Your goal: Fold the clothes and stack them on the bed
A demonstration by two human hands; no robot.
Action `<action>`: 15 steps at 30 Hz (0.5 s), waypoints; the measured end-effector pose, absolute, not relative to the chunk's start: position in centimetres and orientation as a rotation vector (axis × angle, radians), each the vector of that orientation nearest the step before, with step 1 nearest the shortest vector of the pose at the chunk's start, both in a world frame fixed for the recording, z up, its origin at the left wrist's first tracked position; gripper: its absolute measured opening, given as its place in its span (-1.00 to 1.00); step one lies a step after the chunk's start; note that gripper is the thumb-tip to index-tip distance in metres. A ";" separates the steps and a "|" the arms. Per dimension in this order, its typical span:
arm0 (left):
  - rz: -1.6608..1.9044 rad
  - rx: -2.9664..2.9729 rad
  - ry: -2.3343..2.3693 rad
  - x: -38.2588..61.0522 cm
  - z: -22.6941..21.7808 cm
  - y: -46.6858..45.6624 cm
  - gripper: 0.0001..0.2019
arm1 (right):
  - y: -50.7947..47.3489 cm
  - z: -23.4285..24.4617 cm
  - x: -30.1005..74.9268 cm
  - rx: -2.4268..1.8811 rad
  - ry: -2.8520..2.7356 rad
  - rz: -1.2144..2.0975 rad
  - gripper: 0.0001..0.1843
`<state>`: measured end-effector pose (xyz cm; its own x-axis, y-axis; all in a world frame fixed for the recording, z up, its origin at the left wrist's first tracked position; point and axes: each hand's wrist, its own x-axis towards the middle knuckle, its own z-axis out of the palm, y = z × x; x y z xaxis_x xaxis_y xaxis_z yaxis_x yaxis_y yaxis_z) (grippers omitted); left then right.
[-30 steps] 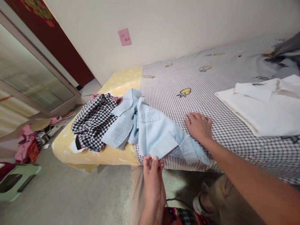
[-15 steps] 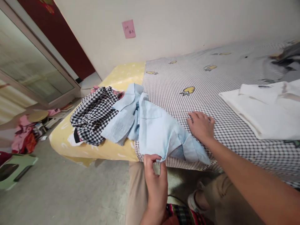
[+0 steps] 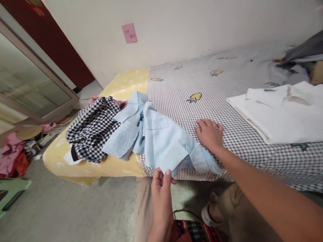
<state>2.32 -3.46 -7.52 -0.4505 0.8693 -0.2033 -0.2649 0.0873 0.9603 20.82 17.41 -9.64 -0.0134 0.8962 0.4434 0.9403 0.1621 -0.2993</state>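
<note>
1. Your light-blue shirt (image 3: 161,134) lies crumpled along the bed's near edge, straddling the yellow cloth (image 3: 133,77) and the checked sheet (image 3: 174,90), its left part against the black-and-white gingham garment (image 3: 93,129).
2. Your left hand (image 3: 161,185) has thumb and fingers closed in a pinch on the shirt's near corner.
3. Your right hand (image 3: 210,134) rests palm down on the sheet, fingers loosely spread and holding nothing visible, just beside the shirt's right part.
4. The step in hand appears to be adjusting that corner; moving it calls for a light, steady pinch so the loose layers don't bunch.
5. The shirt's bunched middle hides how its layers run; your right palm's underside is hidden; the folded white shirt (image 3: 290,117) and grey clothes (image 3: 305,50) are cut off at right.
</note>
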 end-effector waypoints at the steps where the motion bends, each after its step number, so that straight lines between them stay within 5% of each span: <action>1: 1.541 0.623 1.428 2.2 -7.6 -3.5 -0.69 | 17.4 -9.6 20.8 -1.740 -1.908 -0.097 -0.57; 15: 1.603 0.594 1.347 2.7 -7.1 -4.6 -0.66 | 17.6 -9.9 21.0 -1.752 -1.917 -0.091 -0.57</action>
<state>2.67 -4.58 -7.08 -0.4523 0.8706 -0.1933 -0.3406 0.0317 0.9397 20.97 17.59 -9.95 -0.0125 0.9049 0.4255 0.9413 0.1543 -0.3003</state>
